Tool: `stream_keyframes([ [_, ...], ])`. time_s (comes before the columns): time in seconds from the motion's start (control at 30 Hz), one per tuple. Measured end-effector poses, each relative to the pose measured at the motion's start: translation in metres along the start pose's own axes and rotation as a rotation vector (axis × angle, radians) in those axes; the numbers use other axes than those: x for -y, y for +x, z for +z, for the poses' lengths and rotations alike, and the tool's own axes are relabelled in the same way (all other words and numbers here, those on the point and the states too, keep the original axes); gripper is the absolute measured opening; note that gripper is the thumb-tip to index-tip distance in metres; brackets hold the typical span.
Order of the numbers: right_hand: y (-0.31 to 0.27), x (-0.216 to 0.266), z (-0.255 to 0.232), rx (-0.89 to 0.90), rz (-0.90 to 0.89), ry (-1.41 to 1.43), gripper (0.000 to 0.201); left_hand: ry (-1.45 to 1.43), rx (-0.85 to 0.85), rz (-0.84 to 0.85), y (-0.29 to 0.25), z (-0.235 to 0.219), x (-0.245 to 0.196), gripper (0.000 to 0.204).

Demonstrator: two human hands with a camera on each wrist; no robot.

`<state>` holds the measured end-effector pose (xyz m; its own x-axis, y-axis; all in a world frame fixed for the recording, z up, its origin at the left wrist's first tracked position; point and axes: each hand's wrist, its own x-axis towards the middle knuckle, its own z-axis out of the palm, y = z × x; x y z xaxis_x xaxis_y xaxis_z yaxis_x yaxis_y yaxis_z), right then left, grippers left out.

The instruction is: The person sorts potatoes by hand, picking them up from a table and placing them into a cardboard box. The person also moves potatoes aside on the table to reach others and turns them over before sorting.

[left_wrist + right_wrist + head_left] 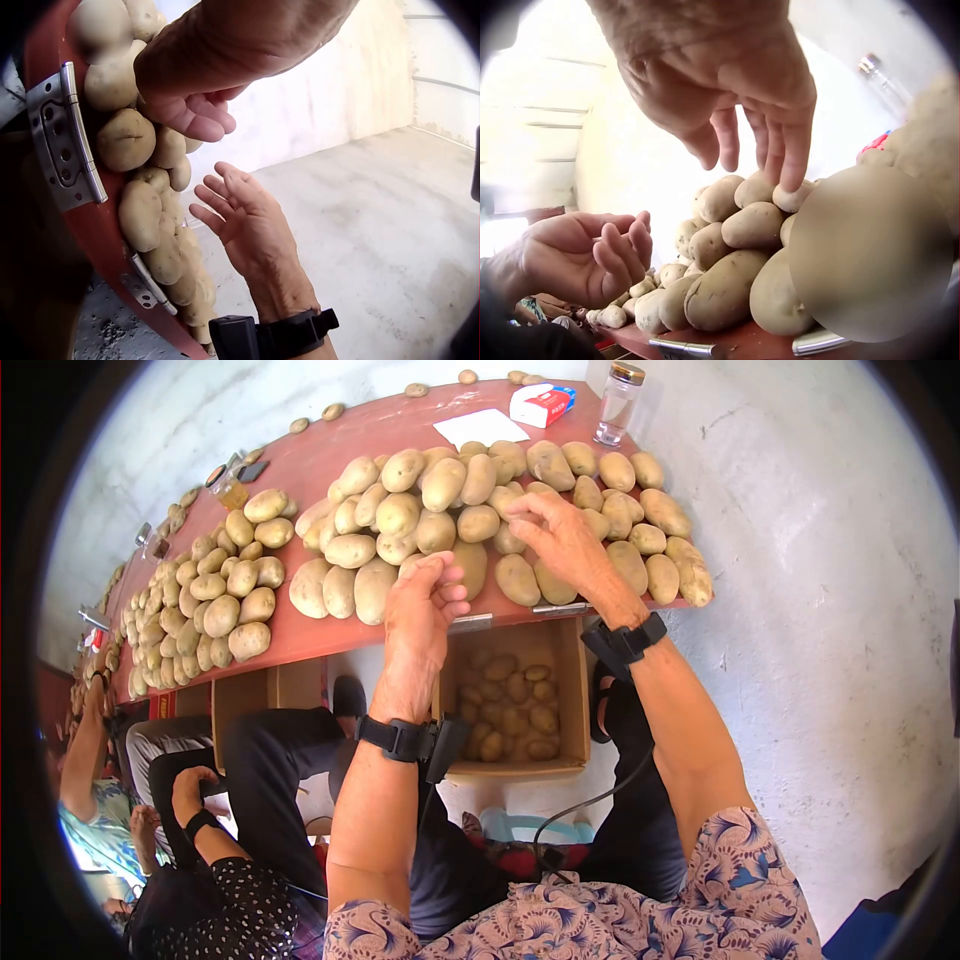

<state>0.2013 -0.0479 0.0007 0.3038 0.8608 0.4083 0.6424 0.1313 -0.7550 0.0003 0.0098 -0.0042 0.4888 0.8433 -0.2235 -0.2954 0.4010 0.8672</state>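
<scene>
Potatoes (pixel 440 485) lie heaped on the red tabletop in front of me. My left hand (pixel 425 600) hovers at the front of the heap near the table edge, fingers loosely curled and palm bare. Over the right part of the pile is my right hand (pixel 565 540), its fingers spread and bent a little downward. In the right wrist view, the fingertips of that right hand (pixel 735 90) hang close above the top potatoes (pixel 754 225), with nothing between them. The left wrist view has the left hand (pixel 195 75) beside potatoes at the edge, holding nothing.
Below the table, a cardboard box (pixel 582 705) contains more potatoes. Another potato pile (pixel 215 590) lies to the left, where other people sit. A glass jar (pixel 620 402), a red-and-white packet (pixel 543 405) and white paper (pixel 480 428) are behind the heap. Metal hinges (pixel 67 139) line the table edge.
</scene>
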Motion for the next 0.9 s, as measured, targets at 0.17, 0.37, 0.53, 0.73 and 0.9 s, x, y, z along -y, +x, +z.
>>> stream_keyframes([
  [0.17, 0.021, -0.01, 0.012, -0.031, -0.087, -0.043, 0.024, -0.03, -0.014, -0.018, 0.001, 0.004, 0.001, 0.025],
  [0.37, 0.034, -0.028, 0.035, 0.013, -0.007, -0.007, 0.024, -0.049, 0.004, -0.036, 0.0, 0.006, 0.002, 0.024],
  [0.53, 0.036, -0.029, 0.032, 0.062, 0.102, 0.032, 0.025, -0.062, 0.009, -0.026, 0.002, 0.001, -0.001, 0.025],
  [0.73, 0.029, -0.011, 0.019, -0.014, 0.278, 0.029, 0.03, -0.064, 0.008, -0.019, -0.001, 0.001, -0.004, 0.025],
  [0.9, 0.031, -0.025, 0.017, -0.172, 0.286, -0.075, 0.032, -0.059, 0.02, -0.017, -0.001, -0.001, -0.004, 0.025],
])
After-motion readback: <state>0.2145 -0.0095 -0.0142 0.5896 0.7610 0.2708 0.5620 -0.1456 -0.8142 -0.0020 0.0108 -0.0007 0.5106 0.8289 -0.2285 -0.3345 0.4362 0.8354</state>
